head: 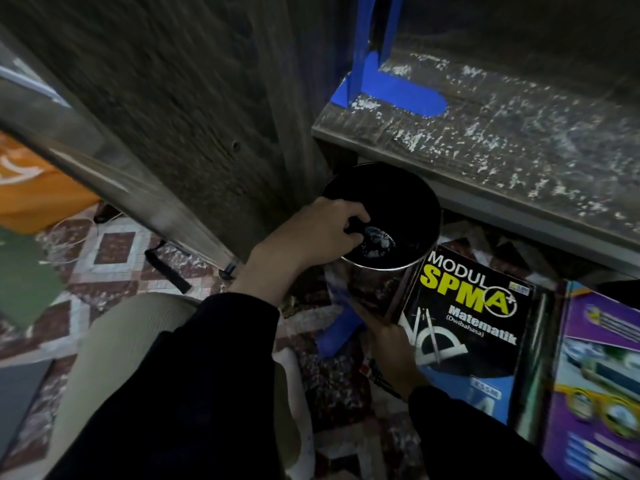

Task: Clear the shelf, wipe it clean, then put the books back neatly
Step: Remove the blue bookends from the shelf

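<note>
The dusty wooden shelf (485, 150) is bare of books and speckled with white flecks; a blue bookend (405, 95) stands at its left end. Just below its front edge is a round metal bin (431, 209) with a black inside. My left hand (311, 237) reaches into the bin's mouth and pinches a small dark object beside a clump of grey dust. My right hand (391, 344) grips the bin's lower wall. A black "Modul SPM A+ Matematik" book (478, 323) and a purple book (602, 375) lie on the floor to the right.
A tall wooden side panel (173, 98) rises on the left. A second blue bookend (339, 334) lies on the patterned floor by the bin. An orange cloth (31, 195), a black strap (169, 271) and my knee (114, 341) are at the left.
</note>
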`<action>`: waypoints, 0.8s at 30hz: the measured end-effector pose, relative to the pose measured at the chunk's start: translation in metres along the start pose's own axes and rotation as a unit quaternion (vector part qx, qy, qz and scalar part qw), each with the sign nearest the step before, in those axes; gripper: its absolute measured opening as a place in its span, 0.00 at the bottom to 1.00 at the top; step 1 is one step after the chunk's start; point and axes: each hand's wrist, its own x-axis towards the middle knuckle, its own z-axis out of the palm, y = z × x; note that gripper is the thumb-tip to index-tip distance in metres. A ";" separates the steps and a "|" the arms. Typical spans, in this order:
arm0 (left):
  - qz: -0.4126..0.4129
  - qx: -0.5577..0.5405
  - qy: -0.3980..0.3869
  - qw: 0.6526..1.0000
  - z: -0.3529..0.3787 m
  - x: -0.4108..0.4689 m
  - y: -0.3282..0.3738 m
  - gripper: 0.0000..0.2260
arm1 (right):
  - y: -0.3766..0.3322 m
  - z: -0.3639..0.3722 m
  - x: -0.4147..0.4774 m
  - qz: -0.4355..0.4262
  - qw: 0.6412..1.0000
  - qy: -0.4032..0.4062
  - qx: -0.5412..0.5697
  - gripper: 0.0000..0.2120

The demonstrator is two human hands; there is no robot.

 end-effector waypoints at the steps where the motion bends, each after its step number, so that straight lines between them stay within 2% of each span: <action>1: -0.001 0.001 0.001 1.000 0.001 0.001 0.001 0.15 | 0.003 0.002 0.001 0.000 1.000 -0.002 0.003 0.38; 3: -0.001 0.001 -0.001 1.000 0.002 0.004 0.003 0.16 | 0.007 0.006 0.003 0.001 1.000 -0.001 -0.007 0.37; 9: -0.004 -0.001 -0.023 1.000 0.005 0.008 0.011 0.16 | 0.005 0.003 0.006 0.068 0.995 -0.068 -0.011 0.32; 13: -0.008 0.013 -0.037 0.999 0.009 0.011 0.014 0.17 | -0.004 -0.005 0.007 0.062 0.998 -0.025 0.016 0.30; 18: 0.003 0.013 -0.036 0.999 0.018 0.014 0.020 0.16 | -0.019 -0.056 0.011 0.066 0.991 0.105 0.052 0.23; 22: 0.043 -0.007 0.033 0.999 0.016 0.010 0.029 0.16 | -0.034 -0.140 0.018 0.048 0.957 0.276 0.072 0.18; 24: 0.052 -0.012 0.087 0.995 0.012 0.009 0.035 0.16 | -0.031 -0.183 0.023 0.020 0.931 0.363 -0.001 0.18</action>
